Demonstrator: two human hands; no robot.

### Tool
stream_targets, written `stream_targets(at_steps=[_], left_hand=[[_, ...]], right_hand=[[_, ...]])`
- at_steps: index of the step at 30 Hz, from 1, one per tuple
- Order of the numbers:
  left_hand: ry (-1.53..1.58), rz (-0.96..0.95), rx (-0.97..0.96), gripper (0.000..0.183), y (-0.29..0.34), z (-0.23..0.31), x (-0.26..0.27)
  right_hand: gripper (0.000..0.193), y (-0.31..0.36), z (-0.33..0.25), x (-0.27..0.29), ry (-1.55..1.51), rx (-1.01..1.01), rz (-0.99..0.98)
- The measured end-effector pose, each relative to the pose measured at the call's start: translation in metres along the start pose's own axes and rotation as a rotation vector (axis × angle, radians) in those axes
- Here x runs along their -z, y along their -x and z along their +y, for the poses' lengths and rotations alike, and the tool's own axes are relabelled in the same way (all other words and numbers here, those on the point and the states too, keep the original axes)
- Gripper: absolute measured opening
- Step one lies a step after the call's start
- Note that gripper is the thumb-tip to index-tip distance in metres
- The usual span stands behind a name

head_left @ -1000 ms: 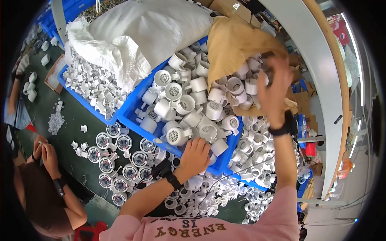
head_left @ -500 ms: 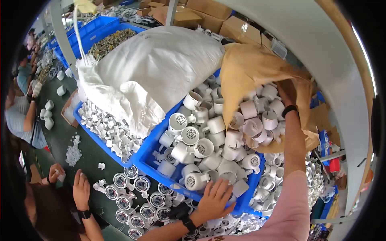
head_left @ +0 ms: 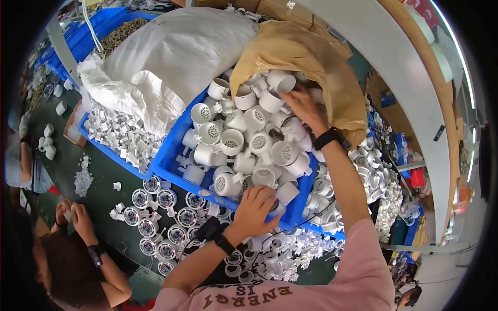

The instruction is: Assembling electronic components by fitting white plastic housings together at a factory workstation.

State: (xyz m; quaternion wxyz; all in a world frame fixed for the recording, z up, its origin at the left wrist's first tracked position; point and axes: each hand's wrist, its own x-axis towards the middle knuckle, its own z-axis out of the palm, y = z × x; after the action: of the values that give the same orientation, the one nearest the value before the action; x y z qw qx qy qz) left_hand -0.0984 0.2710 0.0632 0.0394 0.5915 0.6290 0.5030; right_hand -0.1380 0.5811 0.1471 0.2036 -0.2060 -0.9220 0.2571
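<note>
White plastic cup-shaped housings with slotted round ends (head_left: 231,141) fill a blue bin (head_left: 168,176) in front of me. A tan sack (head_left: 290,46) lies over the bin's far right side, its mouth toward me, with more white housings at its opening. My right hand (head_left: 307,110) rests on the housings at the sack's mouth, fingers stretched out, some of them partly hidden among the pieces. My left hand (head_left: 254,210) lies spread at the bin's near rim, its fingertips by the nearest housings and gripping none of them.
A full white sack (head_left: 181,46) leans over another blue bin of small white clips (head_left: 122,136). Round parts with dark centres (head_left: 166,198) lie on the green table. A co-worker's hands (head_left: 78,220) hold a small white piece at left. White rings (head_left: 376,176) are heaped at right.
My right hand has come out from inside the tan sack onto the housings at its mouth. The sack sits further back, and more housings lie in the bin. My left hand stays by the rim.
</note>
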Motion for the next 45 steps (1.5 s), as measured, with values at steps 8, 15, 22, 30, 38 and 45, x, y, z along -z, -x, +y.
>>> stream_targets(at_steps=[8,15,22,30,38,45], left_hand=[[0.055,-0.029,0.053,0.033,0.013,-0.008,0.007],[0.336,0.059,0.079,0.018,0.007,-0.012,0.001],[0.505,-0.138,0.118,0.021,0.018,-0.007,0.019],[0.482,-0.103,0.089,0.019,0.013,-0.017,0.007],[0.411,-0.048,0.181,0.017,0.023,-0.017,0.009],[0.409,-0.022,0.182,0.015,0.017,-0.008,0.003]], right_hand=[[0.022,0.072,-0.082,-0.026,-0.294,0.006,-0.297],[0.045,-0.024,0.161,0.078,0.513,0.294,0.375],[0.062,-0.11,0.16,0.052,0.629,0.156,0.042],[0.059,-0.08,0.166,0.024,0.789,-0.2,0.004],[0.052,-0.051,0.03,-0.003,0.367,-0.451,-0.423],[0.058,0.019,0.012,0.011,0.419,-0.525,-0.288]])
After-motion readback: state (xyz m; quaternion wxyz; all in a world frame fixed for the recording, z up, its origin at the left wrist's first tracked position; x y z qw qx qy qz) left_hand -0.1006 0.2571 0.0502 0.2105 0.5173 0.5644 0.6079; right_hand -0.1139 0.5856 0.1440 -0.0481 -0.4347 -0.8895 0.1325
